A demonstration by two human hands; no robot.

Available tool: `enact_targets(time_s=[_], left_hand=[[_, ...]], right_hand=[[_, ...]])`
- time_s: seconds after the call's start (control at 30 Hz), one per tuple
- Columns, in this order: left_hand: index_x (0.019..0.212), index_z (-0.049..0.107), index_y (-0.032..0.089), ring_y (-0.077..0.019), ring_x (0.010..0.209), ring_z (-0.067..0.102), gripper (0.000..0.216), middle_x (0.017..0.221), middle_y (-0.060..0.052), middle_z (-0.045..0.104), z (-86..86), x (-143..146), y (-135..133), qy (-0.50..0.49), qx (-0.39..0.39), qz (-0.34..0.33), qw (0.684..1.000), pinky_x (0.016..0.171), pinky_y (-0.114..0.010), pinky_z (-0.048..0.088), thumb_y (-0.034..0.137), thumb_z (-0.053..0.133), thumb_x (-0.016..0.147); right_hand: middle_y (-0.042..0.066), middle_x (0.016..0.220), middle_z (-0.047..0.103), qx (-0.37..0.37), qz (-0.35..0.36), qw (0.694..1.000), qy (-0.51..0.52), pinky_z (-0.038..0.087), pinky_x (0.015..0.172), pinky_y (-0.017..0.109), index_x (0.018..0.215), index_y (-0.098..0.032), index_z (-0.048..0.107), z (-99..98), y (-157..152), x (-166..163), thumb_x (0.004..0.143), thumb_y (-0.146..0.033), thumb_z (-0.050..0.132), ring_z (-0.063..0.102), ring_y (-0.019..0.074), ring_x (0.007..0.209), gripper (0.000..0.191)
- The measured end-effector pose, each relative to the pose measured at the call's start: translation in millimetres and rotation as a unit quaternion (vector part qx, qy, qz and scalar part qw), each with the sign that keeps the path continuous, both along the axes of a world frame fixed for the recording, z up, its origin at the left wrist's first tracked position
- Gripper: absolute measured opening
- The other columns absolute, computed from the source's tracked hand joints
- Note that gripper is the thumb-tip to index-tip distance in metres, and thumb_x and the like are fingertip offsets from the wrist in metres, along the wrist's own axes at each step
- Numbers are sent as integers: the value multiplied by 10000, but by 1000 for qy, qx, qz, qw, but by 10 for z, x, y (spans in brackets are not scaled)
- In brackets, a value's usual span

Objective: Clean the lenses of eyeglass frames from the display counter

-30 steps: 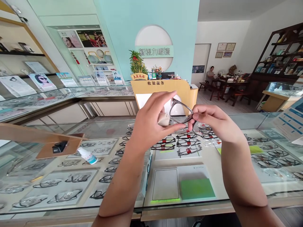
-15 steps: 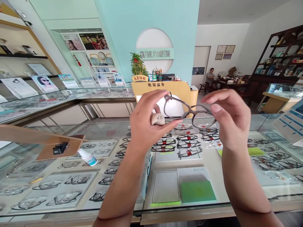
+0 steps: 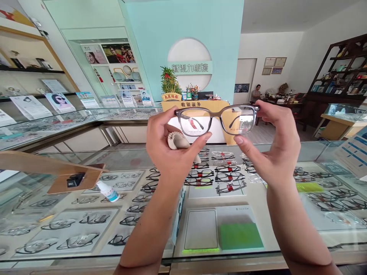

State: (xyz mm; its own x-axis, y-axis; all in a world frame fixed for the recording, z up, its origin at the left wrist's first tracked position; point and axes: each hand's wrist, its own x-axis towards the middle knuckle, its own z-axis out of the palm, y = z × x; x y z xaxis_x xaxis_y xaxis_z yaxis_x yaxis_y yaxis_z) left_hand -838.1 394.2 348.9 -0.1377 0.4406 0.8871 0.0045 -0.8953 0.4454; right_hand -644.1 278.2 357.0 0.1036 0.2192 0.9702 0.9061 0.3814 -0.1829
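A pair of eyeglasses (image 3: 216, 114) with a dark, partly translucent frame is held up level above the glass counter, lenses facing me. My left hand (image 3: 172, 149) grips its left end, thumb below the lens rim. A crumpled pale cloth (image 3: 177, 140) is also tucked in that hand, against the palm. My right hand (image 3: 275, 141) pinches the right end, with the thumb at the lower rim and the fingers at the upper corner. Pale lettering shows on the right lens, and a red mark is seen through the left one.
Below is a glass display counter (image 3: 160, 256) with rows of eyeglasses inside. On its top stand a white spray bottle (image 3: 108, 191) and a wooden stand (image 3: 76, 179) at left, and a printed card (image 3: 351, 152) at right. A cashier desk (image 3: 169, 105) and a seated person (image 3: 256, 93) are farther back.
The eyeglasses have turned from tilted to level and face me. My right fingers, apart from the frame's right end before, now hold it. The cloth shows more in my left hand.
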Motion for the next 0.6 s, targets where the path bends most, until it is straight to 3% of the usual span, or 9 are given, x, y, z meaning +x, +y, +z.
enact_targets(time_s=[0.33,0.6], left_hand=[[1422,679,344,-333,1281,656,731,1508,-61,638,19,-28,24,33,-9,-6,999,953,-451,601,417,1002,770],[1492,647,395,-349,1267,664,796,1586,-55,591,-20,-38,48,30,8,1,1000,941,-484,604,451,997,780]], right_hand=[[145,1472,674,-19,-2,1000,7,527,1122,653,1563,-349,577,8,17,13,994,-414,770,632,404,1351,605],[146,1474,686,-37,-6,999,23,541,1110,645,1564,-332,575,-19,74,2,1003,-417,758,655,389,1305,596]])
